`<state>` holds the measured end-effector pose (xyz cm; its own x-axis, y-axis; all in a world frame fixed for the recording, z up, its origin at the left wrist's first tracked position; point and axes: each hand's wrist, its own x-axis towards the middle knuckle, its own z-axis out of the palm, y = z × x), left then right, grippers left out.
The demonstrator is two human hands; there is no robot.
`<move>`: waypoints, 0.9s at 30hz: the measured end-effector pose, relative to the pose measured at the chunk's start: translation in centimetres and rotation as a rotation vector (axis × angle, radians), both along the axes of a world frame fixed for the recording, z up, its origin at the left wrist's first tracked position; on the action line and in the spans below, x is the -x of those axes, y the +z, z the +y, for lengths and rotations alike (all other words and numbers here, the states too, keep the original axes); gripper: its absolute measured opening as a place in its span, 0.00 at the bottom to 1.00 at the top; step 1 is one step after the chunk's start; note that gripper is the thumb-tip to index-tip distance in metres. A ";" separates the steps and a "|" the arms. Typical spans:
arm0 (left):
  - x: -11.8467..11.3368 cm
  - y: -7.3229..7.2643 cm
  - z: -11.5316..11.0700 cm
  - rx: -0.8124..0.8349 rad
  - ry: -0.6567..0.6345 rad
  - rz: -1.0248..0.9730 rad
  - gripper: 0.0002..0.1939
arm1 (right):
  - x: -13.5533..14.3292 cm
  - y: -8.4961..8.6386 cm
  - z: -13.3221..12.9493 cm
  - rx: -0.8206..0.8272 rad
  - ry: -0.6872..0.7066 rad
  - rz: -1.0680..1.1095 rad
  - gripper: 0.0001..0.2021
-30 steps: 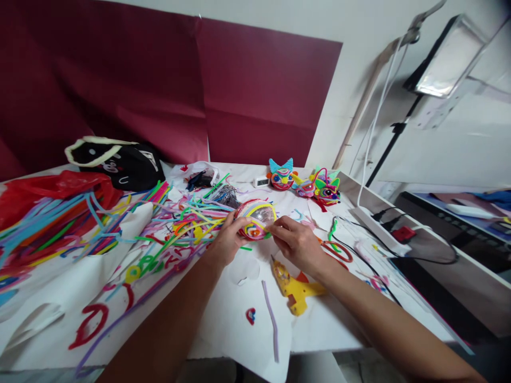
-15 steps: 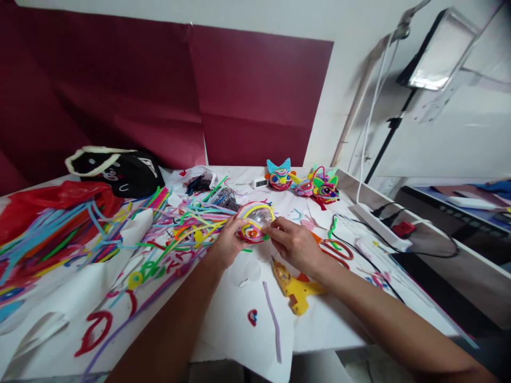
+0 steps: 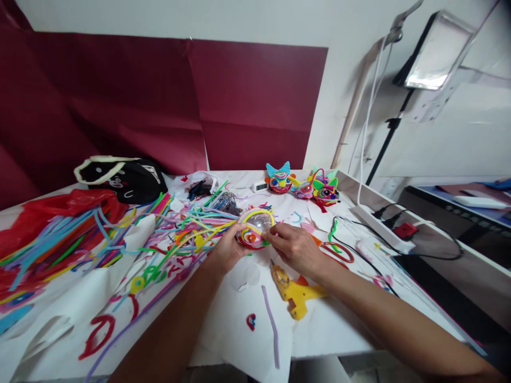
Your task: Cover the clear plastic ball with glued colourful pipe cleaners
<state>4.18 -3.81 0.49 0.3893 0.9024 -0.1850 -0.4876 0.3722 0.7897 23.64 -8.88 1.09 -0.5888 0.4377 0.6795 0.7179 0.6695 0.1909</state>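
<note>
left hand point(image 3: 229, 249), mid-frame, curls around a fuzzy, banded, rounded ball point(image 3: 256, 226) with a glossy clear patch, probably to steady it. at its right edge, the right hand point(image 3: 295, 247) presses its fingertips together; what they pinch is hidden. below, a smooth yellow glue gun point(image 3: 297, 295) lies, presumably kept within reach.

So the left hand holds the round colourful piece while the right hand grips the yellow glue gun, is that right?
Not quite: the right hand isn't gripping the yellow glue gun. The head view shows the gun lying on the table, with that hand at the edge of the round colourful piece, which the left hand does hold.
</note>
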 end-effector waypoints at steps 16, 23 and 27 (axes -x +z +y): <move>0.0 -0.1 -0.1 0.011 -0.020 0.006 0.13 | 0.0 0.0 -0.1 0.011 -0.010 0.007 0.10; 0.0 -0.2 0.0 0.013 -0.032 -0.011 0.13 | -0.1 -0.1 -0.1 -0.004 0.009 0.022 0.11; 0.0 -0.3 -0.1 0.013 -0.025 -0.014 0.15 | -0.1 -0.1 -0.1 0.008 0.028 0.029 0.12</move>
